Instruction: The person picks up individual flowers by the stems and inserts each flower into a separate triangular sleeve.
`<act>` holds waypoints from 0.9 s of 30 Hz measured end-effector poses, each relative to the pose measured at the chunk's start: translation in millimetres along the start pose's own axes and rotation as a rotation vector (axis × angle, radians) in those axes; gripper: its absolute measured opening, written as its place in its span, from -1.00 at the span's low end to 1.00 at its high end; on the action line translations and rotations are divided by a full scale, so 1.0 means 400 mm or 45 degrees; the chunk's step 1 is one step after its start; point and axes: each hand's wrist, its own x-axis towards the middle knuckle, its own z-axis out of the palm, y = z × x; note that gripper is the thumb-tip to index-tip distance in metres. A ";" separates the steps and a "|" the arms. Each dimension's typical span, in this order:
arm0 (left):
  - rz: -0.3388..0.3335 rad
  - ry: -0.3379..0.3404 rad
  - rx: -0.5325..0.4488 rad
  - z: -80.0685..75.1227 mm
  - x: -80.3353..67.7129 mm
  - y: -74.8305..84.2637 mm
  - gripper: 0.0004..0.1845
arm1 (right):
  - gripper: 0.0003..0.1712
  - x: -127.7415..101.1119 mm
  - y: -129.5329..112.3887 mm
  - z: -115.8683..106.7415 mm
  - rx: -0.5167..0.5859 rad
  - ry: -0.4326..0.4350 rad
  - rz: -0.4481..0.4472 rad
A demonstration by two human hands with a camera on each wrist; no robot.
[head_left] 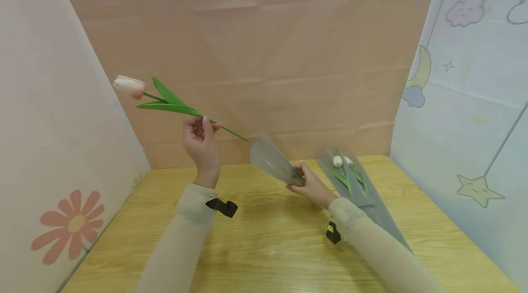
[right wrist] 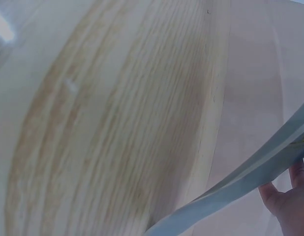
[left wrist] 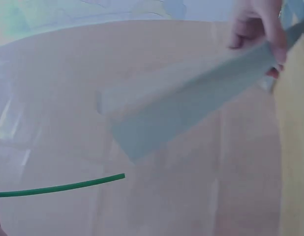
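My left hand [head_left: 203, 146] pinches the green stem of an artificial tulip [head_left: 129, 86], its pale pink bloom up to the left and two green leaves above the fingers. The bare stem end points down to the right, close to the mouth of a translucent grey plastic sleeve [head_left: 270, 157]. My right hand [head_left: 311, 185] grips that sleeve near its narrow end, above the table. In the left wrist view the stem [left wrist: 63, 189] lies apart from the sleeve's wide edge [left wrist: 167, 110]. The right wrist view shows fingers [right wrist: 272, 196] on the sleeve [right wrist: 235, 182].
On the wooden table [head_left: 264, 247], to the right, lie grey plastic sleeves [head_left: 377, 212] with white tulips [head_left: 338, 161] in them. A peach cloth [head_left: 264, 54] hangs behind the table, and patterned panels stand at left and right.
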 end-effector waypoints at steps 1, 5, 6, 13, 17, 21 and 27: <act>0.007 0.020 -0.051 0.006 0.001 0.011 -0.94 | -0.22 0.000 0.001 0.000 0.003 0.000 -0.001; -0.053 0.014 -0.159 0.026 -0.017 0.031 -0.98 | -0.23 0.001 0.004 0.001 0.016 0.004 0.011; -0.083 -0.003 -0.162 0.030 -0.025 0.029 -0.98 | -0.23 0.001 0.004 0.001 0.011 0.005 0.014; -0.282 -0.168 0.082 0.016 -0.082 -0.022 -0.82 | -0.20 0.005 0.006 0.002 0.042 -0.002 0.032; -0.358 -0.259 0.345 0.007 -0.104 -0.051 -0.76 | -0.20 0.005 0.004 0.000 0.049 -0.003 0.054; -0.431 -0.302 0.464 0.008 -0.120 -0.065 -0.78 | -0.21 0.005 0.000 -0.002 0.041 0.003 0.073; -0.535 -0.363 0.566 0.016 -0.123 -0.070 -0.83 | -0.24 0.007 -0.004 -0.002 0.063 0.008 0.030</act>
